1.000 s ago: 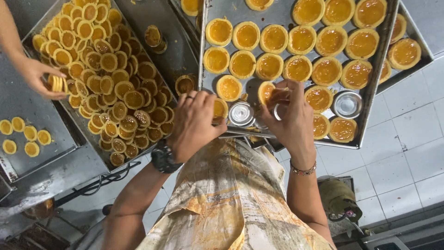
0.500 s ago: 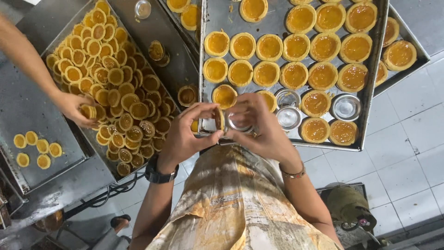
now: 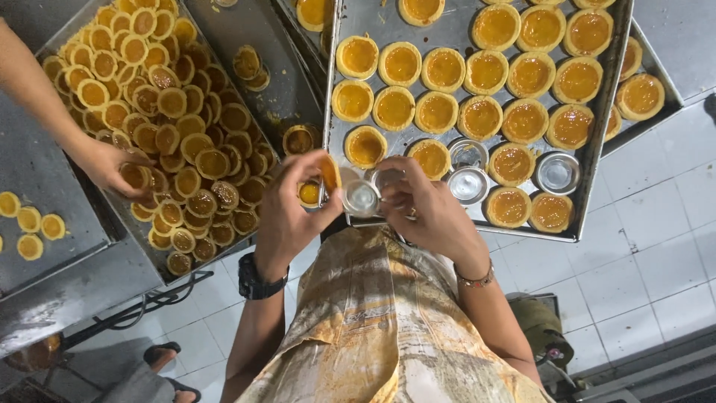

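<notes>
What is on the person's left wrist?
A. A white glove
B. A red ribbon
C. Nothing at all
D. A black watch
D. A black watch sits on the wrist below the left hand, which holds a tart out of its tin; the right hand wears a thin bracelet instead.

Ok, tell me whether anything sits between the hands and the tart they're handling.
Nothing visible does: the left hand already pinches the tart at its fingertips, and the right hand touches the empty metal mould beside it.
</notes>
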